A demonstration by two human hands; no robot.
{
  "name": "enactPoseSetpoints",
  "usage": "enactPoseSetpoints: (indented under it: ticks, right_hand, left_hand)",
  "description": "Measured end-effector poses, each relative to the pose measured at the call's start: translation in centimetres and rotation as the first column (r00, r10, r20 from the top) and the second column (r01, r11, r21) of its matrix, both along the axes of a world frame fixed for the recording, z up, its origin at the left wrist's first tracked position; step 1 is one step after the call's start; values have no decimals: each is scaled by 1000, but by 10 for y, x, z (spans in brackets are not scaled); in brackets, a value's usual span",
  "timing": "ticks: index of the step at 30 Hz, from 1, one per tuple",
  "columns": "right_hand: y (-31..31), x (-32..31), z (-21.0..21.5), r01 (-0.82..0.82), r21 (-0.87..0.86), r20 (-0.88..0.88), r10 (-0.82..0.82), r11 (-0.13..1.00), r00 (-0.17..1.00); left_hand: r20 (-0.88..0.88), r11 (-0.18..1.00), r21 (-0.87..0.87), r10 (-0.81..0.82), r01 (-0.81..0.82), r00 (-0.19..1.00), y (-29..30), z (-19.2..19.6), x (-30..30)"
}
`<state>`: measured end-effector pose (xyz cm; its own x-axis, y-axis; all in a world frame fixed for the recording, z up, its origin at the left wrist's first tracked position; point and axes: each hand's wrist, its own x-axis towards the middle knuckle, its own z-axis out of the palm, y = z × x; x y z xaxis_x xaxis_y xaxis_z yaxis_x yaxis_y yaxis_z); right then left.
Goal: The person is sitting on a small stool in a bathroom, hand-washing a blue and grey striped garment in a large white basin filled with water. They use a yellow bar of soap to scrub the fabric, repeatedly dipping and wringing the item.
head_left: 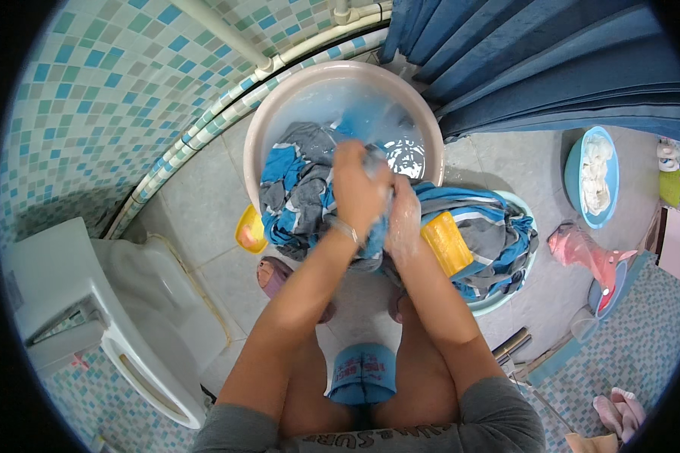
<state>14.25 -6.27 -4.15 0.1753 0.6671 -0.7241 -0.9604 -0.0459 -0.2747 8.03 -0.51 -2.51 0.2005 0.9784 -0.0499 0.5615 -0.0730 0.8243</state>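
While my left hand [357, 192] clutches the striped cloth [302, 200] at seven o'clock in the pink tub [254, 151], my right hand's [403, 219] grip too blurred to tell, I should rub small folds over the water [302, 106].

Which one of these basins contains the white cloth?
The light-blue basin at right, just below the curtain in view. The large pale-pink tub and the pale-green basin beside it hold striped cloth instead.

The cloth [298, 204] is striped in blue, grey and white, the big tub [253, 147] is tinted pale pink, and the block [447, 243] is coloured yellow. The wall [113, 90] is checkered in blue, green, grey and white.
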Motion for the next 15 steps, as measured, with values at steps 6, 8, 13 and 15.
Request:
enactPoseSetpoints:
  ticks: [6, 8, 13, 15]
  right_hand:
    - [0, 38, -15, 32, 55, 50, -35, 998, 998]
    - [-2, 39, -29, -29, 138, 89, 17, 990, 996]
    - [-10, 20, -13, -178, -89, 382, 199, 980, 902]
    - [-17, 34, -40, -98, -29, 301, 102, 995, 948]
  left_hand:
    - [199, 948, 58, -319, 314, 927, -37, 45, 5]
    - [52, 939, 181, -306, 292, 951, -47, 53, 15]
    - [42, 979, 203, -36, 26, 998, -8, 13, 10]
    - [-16, 919, 372, -133, 129, 991, -35, 29, 16]
